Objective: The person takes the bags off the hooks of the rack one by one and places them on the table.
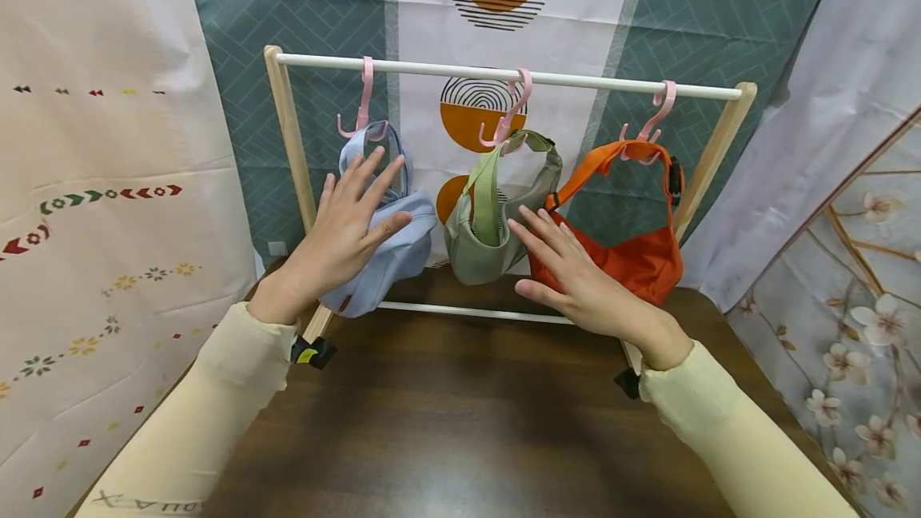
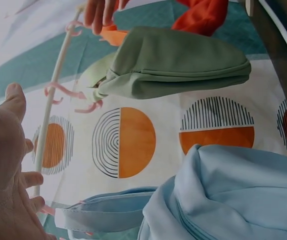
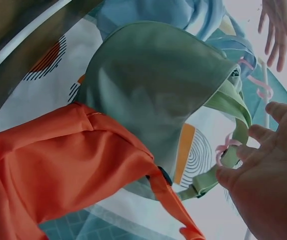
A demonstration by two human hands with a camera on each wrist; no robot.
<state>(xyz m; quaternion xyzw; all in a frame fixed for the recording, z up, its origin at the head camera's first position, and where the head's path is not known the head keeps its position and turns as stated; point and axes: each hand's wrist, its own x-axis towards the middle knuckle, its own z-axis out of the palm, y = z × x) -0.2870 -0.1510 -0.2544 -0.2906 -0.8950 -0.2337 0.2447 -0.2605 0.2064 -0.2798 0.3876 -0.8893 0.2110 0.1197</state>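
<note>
On top of the dark wood desk point(image 1: 460, 422) sits a small wooden rack point(image 1: 288, 150) with a white rail, and three bags hang off pink hooks point(image 1: 512, 106): a blue bag point(image 1: 392, 250) on the left, a green bag point(image 1: 478, 250) in the middle, an orange bag point(image 1: 640, 258) on the right. Looks to me like the reaching-in step, nothing gripped yet. Left hand point(image 1: 345, 234) is spread flat, fingers straight, lying against the front of the blue bag below its strap. Right hand point(image 1: 576, 278) is also spread wide, fingertips just beside where green and orange meet; can't tell if it actually touches. I'd guess the next move needs fingers curling round a strap and lifting it up off its hook
</note>
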